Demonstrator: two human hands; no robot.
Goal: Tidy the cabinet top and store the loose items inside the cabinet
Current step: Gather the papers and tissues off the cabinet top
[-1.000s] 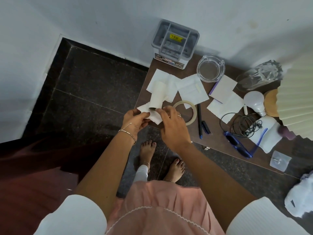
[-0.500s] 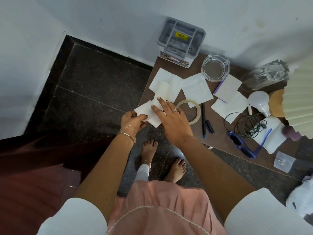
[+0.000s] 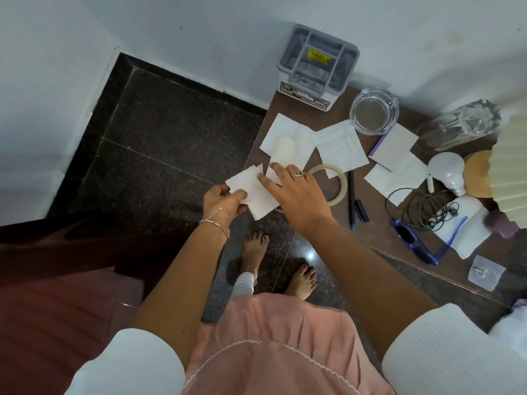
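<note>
White paper napkins (image 3: 253,192) (thin, slightly fanned) overhang the cabinet top's (image 3: 322,115) corner; left hand (image 3: 224,205) pinches them, right hand (image 3: 296,195) lies flat, fingers straight.

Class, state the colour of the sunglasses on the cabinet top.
The sunglasses are blue; head view shows it best.

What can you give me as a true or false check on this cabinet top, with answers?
The left hand grips white napkins. True.
The glass bowl holds the pen. False: the bowl is empty; the pen lies beside the tape ring.
The light bulb lies on its side. True.
The sunglasses sit in the grey organizer. False: they lie near the cabinet front edge.
</note>
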